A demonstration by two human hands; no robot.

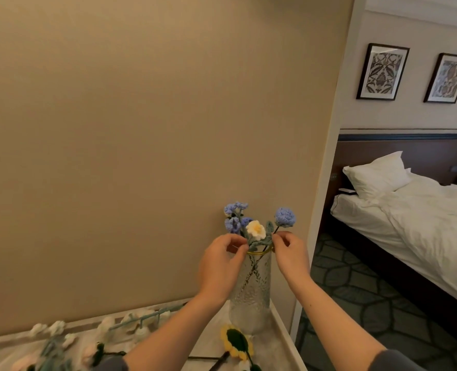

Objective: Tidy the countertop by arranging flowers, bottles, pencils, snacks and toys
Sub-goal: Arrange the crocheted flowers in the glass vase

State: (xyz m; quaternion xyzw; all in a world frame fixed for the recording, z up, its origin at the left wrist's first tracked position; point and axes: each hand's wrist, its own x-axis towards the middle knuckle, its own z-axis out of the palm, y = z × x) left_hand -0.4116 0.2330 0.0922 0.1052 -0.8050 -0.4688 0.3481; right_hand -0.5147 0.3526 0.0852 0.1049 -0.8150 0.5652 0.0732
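A tall textured glass vase (pixel 251 293) with a gold rim stands at the right end of the countertop (pixel 211 341). Crocheted flowers stand in it: a blue cluster (pixel 234 218), a cream flower (pixel 255 229) and a round blue bloom (pixel 285 216). My left hand (pixel 220 266) is at the vase's left rim, its fingertips pinched around the stems under the blue cluster. On the other side of the rim my right hand (pixel 289 253) pinches the thin stem of the round blue bloom. A crocheted sunflower (pixel 236 342) lies in front of the vase.
Several white and pink crocheted flowers (pixel 69 341) with a blue-green stem (pixel 147 318) lie along the counter to the left, against the beige wall. The counter's right edge (pixel 286 336) drops off to a carpeted floor. A bed (pixel 415 207) stands beyond.
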